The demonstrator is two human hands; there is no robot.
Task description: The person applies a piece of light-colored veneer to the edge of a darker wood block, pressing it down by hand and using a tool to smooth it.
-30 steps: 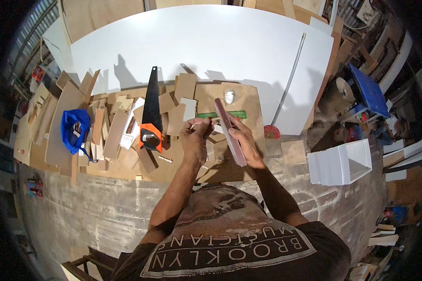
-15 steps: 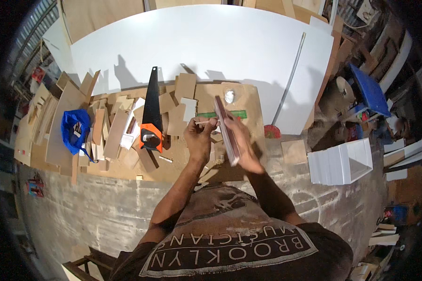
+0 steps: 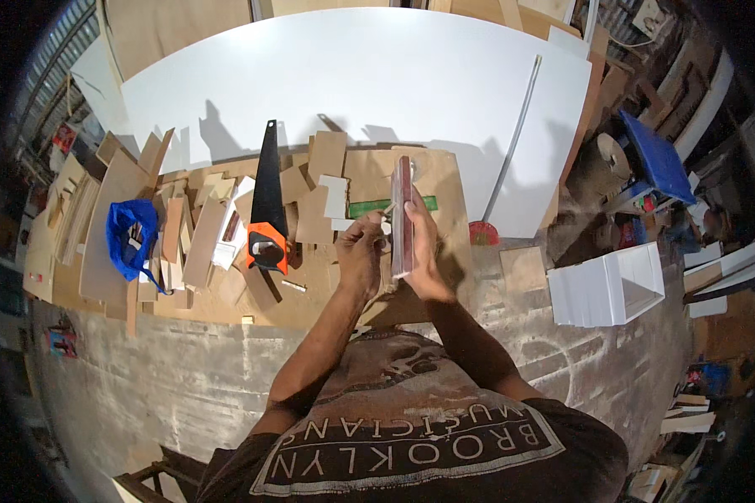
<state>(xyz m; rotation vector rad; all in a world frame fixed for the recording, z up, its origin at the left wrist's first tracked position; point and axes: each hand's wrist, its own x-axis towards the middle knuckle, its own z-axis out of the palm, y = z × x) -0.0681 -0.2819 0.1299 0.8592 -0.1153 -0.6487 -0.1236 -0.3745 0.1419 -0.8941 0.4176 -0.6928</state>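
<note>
My right hand (image 3: 429, 261) grips a long, narrow block (image 3: 403, 220) with a reddish-brown edge and paler sides. The block stands nearly in line with my forearm, above the near right part of the workbench. Close to its left side, my left hand (image 3: 359, 256) is closed in a pinch on a thin pale wooden stick (image 3: 388, 208). Whether the stick touches the block I cannot tell. Beyond both hands lies a green strip (image 3: 369, 207) on the bench, partly covered by the block.
A handsaw (image 3: 267, 197) with an orange handle lies left of my hands. Wood offcuts (image 3: 200, 239) and a blue bag (image 3: 132, 239) crowd the left side. A large white panel (image 3: 352, 75) spans the back, with a metal rod (image 3: 512, 142) on it. A white box (image 3: 596, 289) stands right.
The block in my right hand has swung from a slant to almost straight and shifted slightly. My left hand keeps its pinch, and the stick now points more toward the far side.
</note>
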